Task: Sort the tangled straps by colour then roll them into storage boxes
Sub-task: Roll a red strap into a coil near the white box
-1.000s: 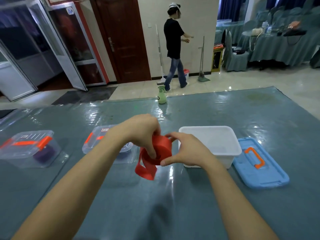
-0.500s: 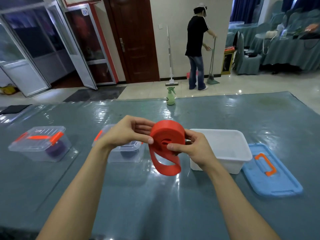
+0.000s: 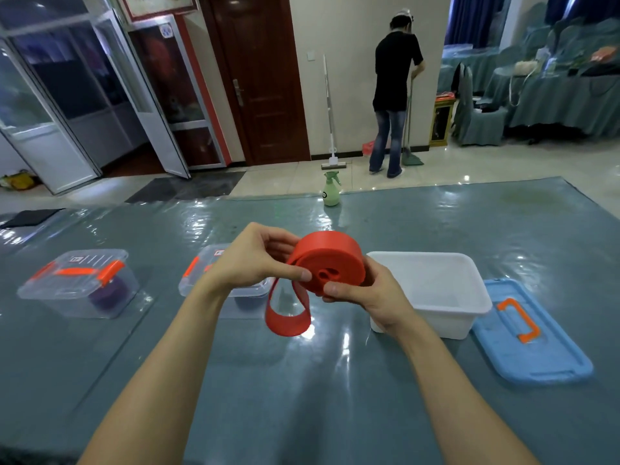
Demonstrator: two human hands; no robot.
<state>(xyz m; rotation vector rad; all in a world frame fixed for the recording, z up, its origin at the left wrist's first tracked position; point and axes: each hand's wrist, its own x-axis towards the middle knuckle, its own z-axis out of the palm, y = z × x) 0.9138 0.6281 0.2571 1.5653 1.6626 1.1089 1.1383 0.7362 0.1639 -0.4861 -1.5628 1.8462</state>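
Observation:
A red strap (image 3: 330, 261), mostly wound into a thick roll, is held up above the table between both hands. My left hand (image 3: 255, 258) pinches the roll's left side with thumb and fingers. My right hand (image 3: 365, 293) grips its right and lower side. A loose loop of the strap hangs below the roll. An open white box (image 3: 432, 290) stands just to the right. Two shut clear boxes with orange clips stand to the left: one (image 3: 80, 283) holds a purple roll, the other (image 3: 228, 286) is partly hidden behind my left hand.
A blue lid with an orange handle (image 3: 530, 333) lies right of the white box. A green spray bottle (image 3: 331, 189) stands at the table's far edge. A person sweeps the floor beyond, near a brown door.
The roll has been lifted higher and turned, so its flat face shows. More strap is wound on, and the hanging loop is shorter. The person behind has walked right.

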